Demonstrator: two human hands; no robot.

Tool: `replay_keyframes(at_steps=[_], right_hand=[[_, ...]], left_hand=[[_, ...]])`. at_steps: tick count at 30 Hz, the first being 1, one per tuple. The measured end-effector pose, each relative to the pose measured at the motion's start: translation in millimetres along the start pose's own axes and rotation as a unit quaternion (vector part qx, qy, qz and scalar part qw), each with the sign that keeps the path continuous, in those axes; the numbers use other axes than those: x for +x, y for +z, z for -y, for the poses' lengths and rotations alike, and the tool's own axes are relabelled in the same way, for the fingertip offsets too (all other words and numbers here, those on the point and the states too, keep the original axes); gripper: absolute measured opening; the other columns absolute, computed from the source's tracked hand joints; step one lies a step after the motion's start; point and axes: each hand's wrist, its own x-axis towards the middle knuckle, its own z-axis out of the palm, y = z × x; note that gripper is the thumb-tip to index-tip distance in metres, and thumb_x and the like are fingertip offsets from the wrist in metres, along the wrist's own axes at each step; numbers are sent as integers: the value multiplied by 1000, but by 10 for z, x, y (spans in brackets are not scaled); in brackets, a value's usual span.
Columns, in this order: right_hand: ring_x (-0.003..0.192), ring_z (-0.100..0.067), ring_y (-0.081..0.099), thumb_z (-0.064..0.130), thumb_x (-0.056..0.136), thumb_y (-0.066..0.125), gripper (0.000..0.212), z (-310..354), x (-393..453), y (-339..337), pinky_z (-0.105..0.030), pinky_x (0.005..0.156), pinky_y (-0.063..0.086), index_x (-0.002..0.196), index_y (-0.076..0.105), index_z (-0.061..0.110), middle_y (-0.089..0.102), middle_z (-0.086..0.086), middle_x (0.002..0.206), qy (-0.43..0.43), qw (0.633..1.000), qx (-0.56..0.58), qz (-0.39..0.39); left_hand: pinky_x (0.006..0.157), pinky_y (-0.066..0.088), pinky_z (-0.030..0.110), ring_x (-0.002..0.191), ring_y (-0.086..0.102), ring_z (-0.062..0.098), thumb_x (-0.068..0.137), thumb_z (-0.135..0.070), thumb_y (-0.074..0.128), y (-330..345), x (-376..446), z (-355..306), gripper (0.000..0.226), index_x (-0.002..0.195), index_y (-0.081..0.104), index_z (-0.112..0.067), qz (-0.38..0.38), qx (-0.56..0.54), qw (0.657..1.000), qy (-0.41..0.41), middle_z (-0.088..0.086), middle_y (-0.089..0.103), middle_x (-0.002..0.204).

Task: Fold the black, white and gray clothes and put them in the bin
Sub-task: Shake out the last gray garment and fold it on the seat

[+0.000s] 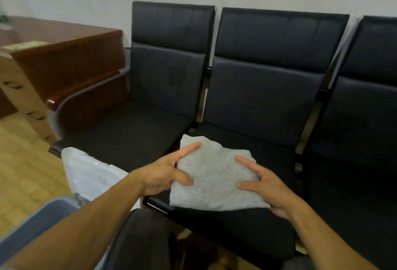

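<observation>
Gray folded cloth (217, 180): held over front edge of middle seat (253, 145), between both hands, folded to a rough square, far corner lifted.
Left hand (165, 174): gripping cloth's left edge, forefinger straight along top, thumb pressed on upper face, other fingers tucked beneath.
Right hand (265, 183): gripping cloth's right edge, forefinger and thumb spread on top, remaining fingers hidden under.
Bin (32, 224): blue-gray rim only, low and left of middle seat, beside left forearm; contents out of sight.
White plastic piece (90, 169): translucent, left of middle seat, against front of left seat (120, 138); cannot tell what it is or what it holds.
Right seat (354, 140): black, adjoining middle seat.
Wooden desk (64, 59): reddish-brown, far left of middle seat, beyond armrest (86, 89).
Wood floor (23, 168): light, left of seats.
</observation>
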Motion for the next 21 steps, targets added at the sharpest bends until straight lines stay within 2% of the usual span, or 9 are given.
replay_keyframes(at_steps=[3, 7, 9, 11, 13, 15, 18, 21], right_hand=[[112, -12, 57, 21, 84, 80, 80, 321, -168, 183, -22, 75, 56, 142, 41, 60, 39, 20, 133, -86, 989, -119, 8], [113, -10, 59, 19, 86, 78, 88, 551, -137, 493, -22, 78, 57, 148, 30, 60, 43, 19, 135, -150, 972, -174, 55], [115, -8, 56, 21, 87, 78, 92, 668, 15, 784, -24, 78, 57, 148, 24, 63, 40, 19, 139, -162, 956, -210, 122], [120, -8, 52, 22, 86, 78, 95, 730, 124, 902, -28, 86, 55, 148, 20, 66, 36, 17, 146, -176, 947, -237, 129], [132, -10, 44, 21, 86, 78, 99, 831, 312, 1261, -35, 102, 50, 150, 16, 64, 28, 15, 156, -195, 925, -262, 193], [143, -13, 32, 20, 87, 78, 102, 913, 469, 1593, -40, 114, 39, 154, 12, 58, 18, 19, 160, -219, 903, -289, 230], [143, -10, 29, 20, 88, 76, 103, 930, 716, 2276, -42, 118, 35, 156, 7, 55, 17, 20, 160, -232, 873, -305, 301], [145, -11, 26, 20, 88, 75, 105, 748, 965, 2853, -38, 117, 34, 156, 3, 55, 14, 19, 163, -235, 847, -327, 347]], left_hand=[[99, 56, 49, 131, 50, 35, 82, 16, 66, -159, -393, -93, 96, 143, 46, -55, -30, -3, 1000, 7, 2, 40, 148], [104, 51, 53, 133, 48, 34, 79, 13, 72, -254, -906, -105, 101, 142, 43, -61, -88, -9, 996, 23, 0, 40, 148], [101, 54, 50, 132, 49, 32, 79, 13, 73, -314, -1280, -96, 105, 144, 39, -61, -159, -21, 986, 38, -2, 39, 147], [93, 58, 42, 128, 50, 26, 81, 15, 70, -285, -1463, -146, 106, 145, 36, -61, -186, -1, 982, 45, -8, 37, 144], [87, 59, 33, 125, 51, 19, 82, 15, 69, -394, -1792, -109, 107, 148, 31, -60, -250, 24, 967, 44, -15, 36, 141], [91, 57, 29, 124, 51, 9, 83, 10, 72, -542, -2067, -26, 110, 152, 22, -59, -287, 74, 954, 44, -22, 34, 141], [102, 52, 34, 130, 51, 6, 81, 2, 80, -873, -2502, 298, 114, 153, 17, -60, -354, 111, 928, 21, -24, 32, 149], [94, 56, 34, 126, 58, 6, 81, 2, 81, -1168, -2772, 714, 116, 155, 15, -58, -398, 89, 913, 0, -18, 33, 153]])
